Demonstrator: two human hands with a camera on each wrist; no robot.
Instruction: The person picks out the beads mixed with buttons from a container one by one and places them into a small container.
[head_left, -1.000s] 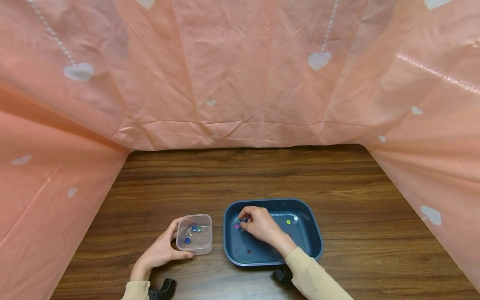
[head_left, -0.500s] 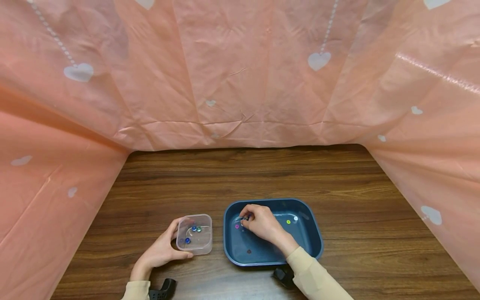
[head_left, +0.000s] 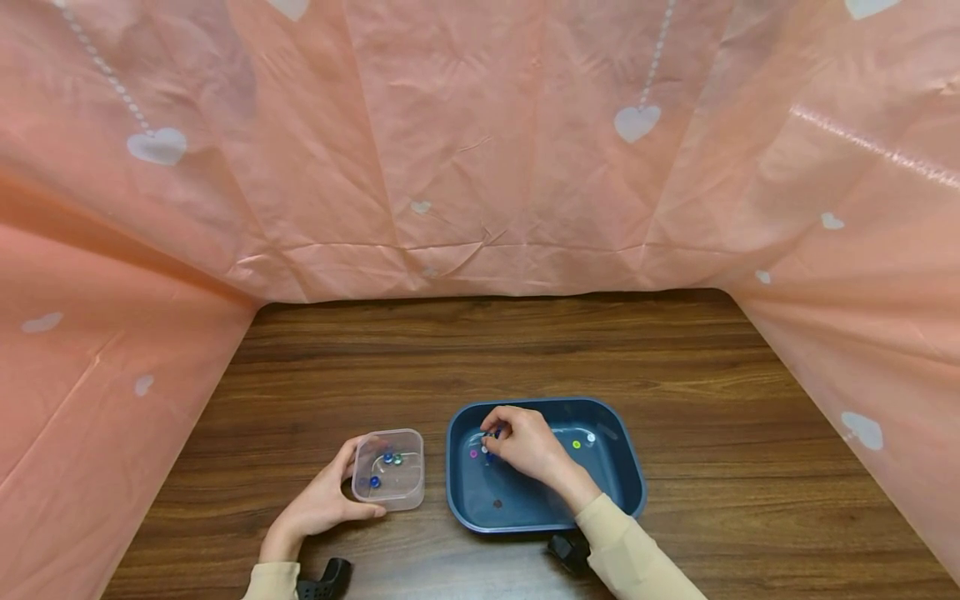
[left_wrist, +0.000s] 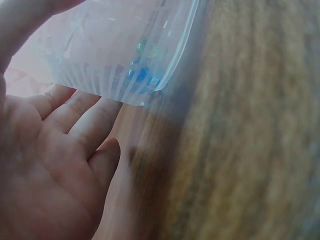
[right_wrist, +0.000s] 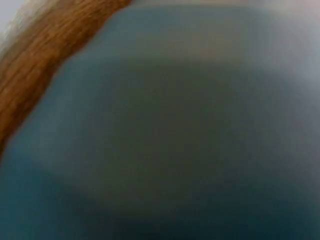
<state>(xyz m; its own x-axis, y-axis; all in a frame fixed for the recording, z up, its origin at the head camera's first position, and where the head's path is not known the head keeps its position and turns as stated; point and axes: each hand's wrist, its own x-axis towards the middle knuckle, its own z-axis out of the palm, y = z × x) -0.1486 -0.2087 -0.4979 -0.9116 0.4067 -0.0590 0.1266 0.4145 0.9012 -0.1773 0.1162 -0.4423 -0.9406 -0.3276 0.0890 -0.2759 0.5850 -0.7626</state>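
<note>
In the head view my left hand [head_left: 324, 497] holds a clear square plastic box [head_left: 411, 492] on the table, thumb at its near side and fingers round the left. Inside lie a few glass marbles [head_left: 375, 482], blue and greenish; the left wrist view shows these blue marbles [left_wrist: 142, 75] through the wall. My right hand [head_left: 528, 447] reaches down into a blue tray [head_left: 540, 517], fingers bent and fingertips among small blue and white pieces. A blue marble [head_left: 491, 457] shows just below the thumb. I cannot tell whether the fingertips pinch a piece.
A pink ring-like bead [head_left: 473, 454], a yellow-green one [head_left: 576, 444], a white one [head_left: 591, 437] and a dark small piece [head_left: 497, 503] lie in the tray. A pink cloth [head_left: 480, 167] with hearts closes off the wooden table [head_left: 480, 342] behind and at both sides.
My right hand has shifted slightly up and right within the tray, its fingers moving among the small pieces; a blue marble now shows below the thumb. The left hand and box have stayed put.
</note>
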